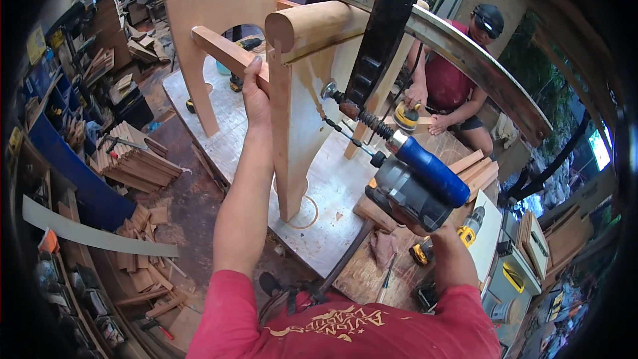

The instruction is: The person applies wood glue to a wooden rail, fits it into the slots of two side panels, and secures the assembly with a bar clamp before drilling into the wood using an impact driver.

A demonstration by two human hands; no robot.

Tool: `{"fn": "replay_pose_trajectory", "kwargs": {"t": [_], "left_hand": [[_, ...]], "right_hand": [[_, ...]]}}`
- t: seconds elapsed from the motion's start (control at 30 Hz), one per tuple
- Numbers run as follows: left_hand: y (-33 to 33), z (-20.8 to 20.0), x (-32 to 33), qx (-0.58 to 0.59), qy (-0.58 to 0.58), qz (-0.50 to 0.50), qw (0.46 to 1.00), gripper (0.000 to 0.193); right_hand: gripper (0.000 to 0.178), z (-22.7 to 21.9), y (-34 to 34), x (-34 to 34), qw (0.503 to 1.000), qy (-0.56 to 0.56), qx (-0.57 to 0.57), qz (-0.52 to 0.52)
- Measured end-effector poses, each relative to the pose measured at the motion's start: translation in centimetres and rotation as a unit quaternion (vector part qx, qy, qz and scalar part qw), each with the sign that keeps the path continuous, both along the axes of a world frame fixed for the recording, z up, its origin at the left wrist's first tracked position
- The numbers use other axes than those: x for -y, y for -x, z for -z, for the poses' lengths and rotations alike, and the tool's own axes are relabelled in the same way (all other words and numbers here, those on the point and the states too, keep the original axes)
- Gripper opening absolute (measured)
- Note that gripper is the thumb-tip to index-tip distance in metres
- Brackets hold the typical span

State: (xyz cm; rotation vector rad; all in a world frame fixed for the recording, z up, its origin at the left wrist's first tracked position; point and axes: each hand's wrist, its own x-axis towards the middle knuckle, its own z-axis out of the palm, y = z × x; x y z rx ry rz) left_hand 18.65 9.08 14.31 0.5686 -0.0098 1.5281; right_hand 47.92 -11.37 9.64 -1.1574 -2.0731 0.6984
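A light wooden frame (229,53) with upright panels and a rail stands on the worktable, held in a long bar clamp (492,66). My left hand (257,100) grips the rail beside the nearer panel (280,133); its thumb shows on top and the other fingers are hidden. In my right hand (420,225) is a dark power drill (409,193), which hides most of the fingers. Its long bit (349,136) reaches to the panel's face, beneath the clamp's screw. The clamp's blue handle (432,169) lies just above the drill body in view.
Across the table (325,246), a co-worker (455,73) handles a yellow sander (405,116). A yellow drill (470,226) lies at right among boards. Wood offcuts (136,156) are stacked on the left, and a curved pale strip (100,229) crosses the lower left.
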Motion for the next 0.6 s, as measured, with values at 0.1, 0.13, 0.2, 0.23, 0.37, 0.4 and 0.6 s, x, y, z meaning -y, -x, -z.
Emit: {"fn": "replay_pose_trajectory", "kwargs": {"t": [0.1, 0.13, 0.2, 0.23, 0.37, 0.4, 0.6], "left_hand": [[0.0, 0.7, -0.9, 0.034, 0.000, 0.008, 0.999, 0.048], [0.0, 0.8, -1.4, 0.042, 0.013, 0.022, 0.999, 0.044], [-0.6, 0.6, -1.7, 0.054, 0.029, 0.014, 0.998, 0.038], [-0.7, 0.7, -1.6, 0.064, 0.047, 0.010, 0.997, 0.033], [0.5, 1.9, -1.9, 0.064, 0.068, -0.014, 0.996, 0.025], [0.0, 1.3, -1.2, 0.081, 0.110, 0.021, 0.990, 0.024], [0.3, 0.3, 0.1, 0.084, 0.090, 0.031, 0.992, 0.034]], "right_hand": [[0.038, -1.1, 0.0, -0.5, 0.998, 0.023, -0.057, 0.008], [0.038, -1.5, 0.1, -0.8, 0.997, 0.026, -0.078, 0.013], [0.039, -2.8, 0.3, -1.5, 0.994, 0.028, -0.100, 0.019], [0.039, -3.2, 0.3, -1.8, 0.994, 0.030, -0.105, 0.025], [0.040, -3.4, 1.2, -2.3, 0.989, 0.054, -0.128, 0.044], [0.040, -3.3, 1.0, -1.7, 0.988, 0.057, -0.133, 0.057], [0.041, -2.0, 1.6, 0.6, 0.978, 0.064, -0.176, 0.095]]}}
